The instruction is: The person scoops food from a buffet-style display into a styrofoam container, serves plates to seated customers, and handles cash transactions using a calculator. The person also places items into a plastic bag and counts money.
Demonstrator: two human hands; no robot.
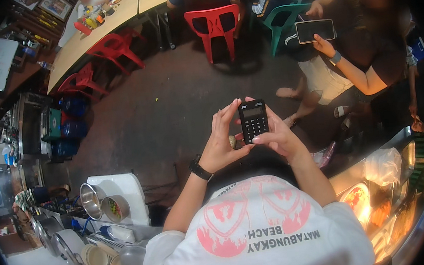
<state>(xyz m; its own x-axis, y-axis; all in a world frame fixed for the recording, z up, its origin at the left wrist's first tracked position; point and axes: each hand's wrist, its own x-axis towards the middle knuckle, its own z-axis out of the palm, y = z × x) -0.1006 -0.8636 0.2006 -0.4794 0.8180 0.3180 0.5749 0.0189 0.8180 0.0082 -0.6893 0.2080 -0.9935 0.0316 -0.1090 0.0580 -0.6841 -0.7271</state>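
Note:
A black pocket calculator is held upright in front of my chest, its keys and small display facing me. My right hand wraps it from behind, fingertips showing past its left edge, and the thumb lies over the lower keys. My left hand frames the left side, with fingertips at the upper left corner and the thumb by the bottom edge. A black watch is on my left wrist. Between the left palm and the calculator shows a small round pale thing, partly hidden, whose kind I cannot tell.
To the right a person holds a phone. Red chairs and a green chair line a long table. Food trays glow at lower right. Steel bowls and a white board stand at lower left.

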